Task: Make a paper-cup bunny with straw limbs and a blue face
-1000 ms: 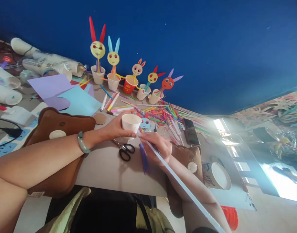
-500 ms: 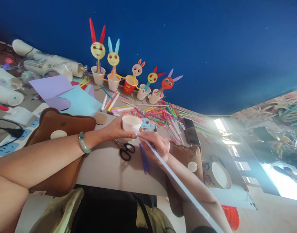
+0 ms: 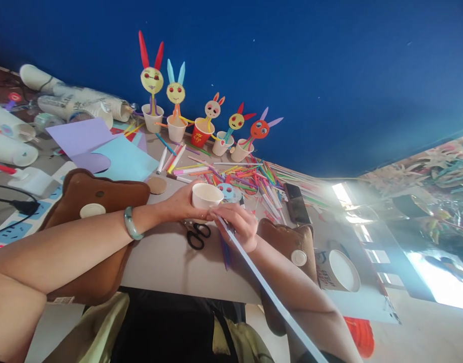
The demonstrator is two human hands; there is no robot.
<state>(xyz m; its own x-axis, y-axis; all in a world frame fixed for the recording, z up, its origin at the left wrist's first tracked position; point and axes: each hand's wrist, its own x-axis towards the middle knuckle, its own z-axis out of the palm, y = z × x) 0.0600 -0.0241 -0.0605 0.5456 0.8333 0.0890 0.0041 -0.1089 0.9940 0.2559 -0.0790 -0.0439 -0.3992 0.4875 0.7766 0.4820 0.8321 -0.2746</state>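
Cup [image 3: 207, 196], mouth up, gripped round its side by left hand [image 3: 183, 202]; right hand [image 3: 241, 225], just beside it, pinches pale strip [image 3: 269, 289] near its cup-side end, strip's long axis running down-right, away from cup. Whether strip touches cup: can't tell.

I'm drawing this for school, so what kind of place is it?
Probably a craft table: bunny-eared figures stand in cups by the blue wall, black-handled scissors lie on it, and the left hand holds a white paper cup. The building I can't tell.
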